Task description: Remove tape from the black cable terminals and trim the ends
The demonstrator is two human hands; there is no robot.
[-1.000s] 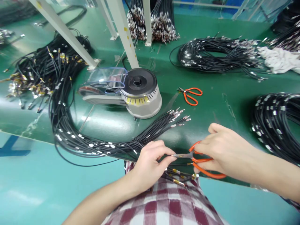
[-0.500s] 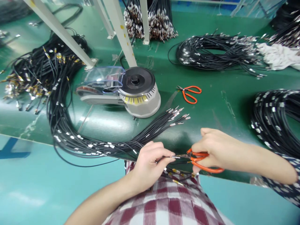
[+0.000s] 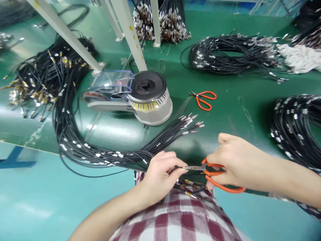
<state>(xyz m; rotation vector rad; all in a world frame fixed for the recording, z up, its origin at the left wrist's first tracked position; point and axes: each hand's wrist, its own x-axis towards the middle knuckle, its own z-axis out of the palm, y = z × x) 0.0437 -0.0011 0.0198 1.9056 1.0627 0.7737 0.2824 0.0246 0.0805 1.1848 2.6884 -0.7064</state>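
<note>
My left hand (image 3: 162,177) pinches the end of a black cable between thumb and forefinger at the table's front edge. Red-handled scissors (image 3: 224,190) are in my right hand (image 3: 232,162), its fingers through and around the handles. The blades point left and their tips meet the cable end at my left fingertips. Below the hands, cable ends with yellow bands (image 3: 192,194) lie over the checked clothing. A bundle of black cables (image 3: 100,157) with white tags curves along the table's front, its silvery ends beyond my left hand.
A round grey tape dispenser (image 3: 152,110) stands behind the bundle. Another red-handled pair of scissors (image 3: 204,100) lies right of it. Coiled cables (image 3: 296,127) sit at the right, more coils (image 3: 225,57) behind, beside a white cloth (image 3: 301,58). Metal posts (image 3: 132,36) rise at the back.
The scissor handles in my right hand have spread wider, and the hand has shifted slightly right. My left hand keeps its pinch in nearly the same spot.
</note>
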